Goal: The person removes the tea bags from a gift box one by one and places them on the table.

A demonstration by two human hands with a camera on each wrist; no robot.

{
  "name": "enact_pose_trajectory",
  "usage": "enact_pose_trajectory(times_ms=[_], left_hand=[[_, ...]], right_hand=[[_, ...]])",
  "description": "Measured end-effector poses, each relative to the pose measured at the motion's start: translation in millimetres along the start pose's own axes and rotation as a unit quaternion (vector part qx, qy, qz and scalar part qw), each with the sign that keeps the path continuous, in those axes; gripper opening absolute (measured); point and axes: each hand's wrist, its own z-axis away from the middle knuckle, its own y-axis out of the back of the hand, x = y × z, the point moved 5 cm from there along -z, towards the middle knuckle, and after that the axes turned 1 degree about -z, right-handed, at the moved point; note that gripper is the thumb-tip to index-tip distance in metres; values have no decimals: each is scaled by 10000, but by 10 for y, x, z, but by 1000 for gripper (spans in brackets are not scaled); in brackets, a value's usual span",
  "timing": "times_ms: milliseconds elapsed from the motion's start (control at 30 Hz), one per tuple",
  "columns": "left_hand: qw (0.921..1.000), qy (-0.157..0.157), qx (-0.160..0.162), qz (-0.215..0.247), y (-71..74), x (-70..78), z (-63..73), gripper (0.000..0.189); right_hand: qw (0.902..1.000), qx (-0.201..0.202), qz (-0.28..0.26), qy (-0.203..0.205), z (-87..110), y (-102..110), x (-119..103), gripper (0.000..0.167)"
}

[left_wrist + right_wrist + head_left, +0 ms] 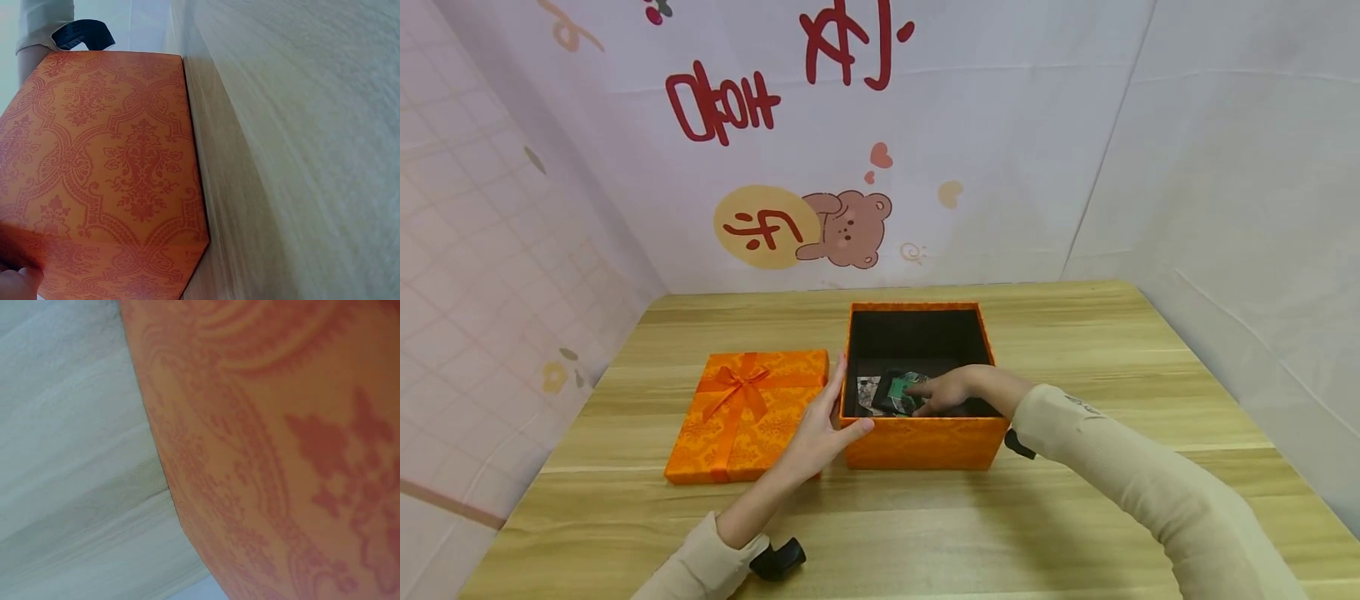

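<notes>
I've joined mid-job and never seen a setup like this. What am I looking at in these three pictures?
No machine here: a person works with two bare hands. The widest picture comes from a camera on the head, looking forward and down. The other two come from wrist cameras, both mostly filled by the box's patterned outside.

On the wooden table stands an open orange box; left of it lies a matching lid with a ribbon bow. The left hand rests against the box's near left corner. The right hand reaches inside, fingers at a green-and-black item. Whether they grip it, I cannot tell.
</notes>
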Motion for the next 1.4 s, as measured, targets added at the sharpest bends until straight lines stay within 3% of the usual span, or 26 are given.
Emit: enact_pose_trajectory(times_ms=[233, 400, 633, 767, 1067, 1233, 1400], left_hand=[[10000, 71, -14, -2, -1, 15, 3, 87], [10000, 69, -29, -2, 3, 0, -3, 88], [10000, -62, 6, -44, -13, -296, -69, 88], [9998, -173, 27, 23, -15, -346, -72, 90], [9999, -28, -32, 104, -13, -293, -51, 89], [9997, -75, -25, 218, -24, -356, -63, 88], [9998, -1, -40, 183, -8, -244, -44, 88]], right_hand=[[9996, -239, 112, -94, 8, -29, -2, 60], [9999, -57, 118, -19, -6, -6, -9, 60], [9994, 317, -40, 152, -14, 31, -11, 59], [9978, 585, -104, 283, -16, 56, -21, 58], [9883, 1389, -3, 633, -23, 122, -42, 55], [9877, 1426, 9, 640, -35, 148, -46, 55], [9852, 1563, -43, 699, -26, 176, -44, 56]])
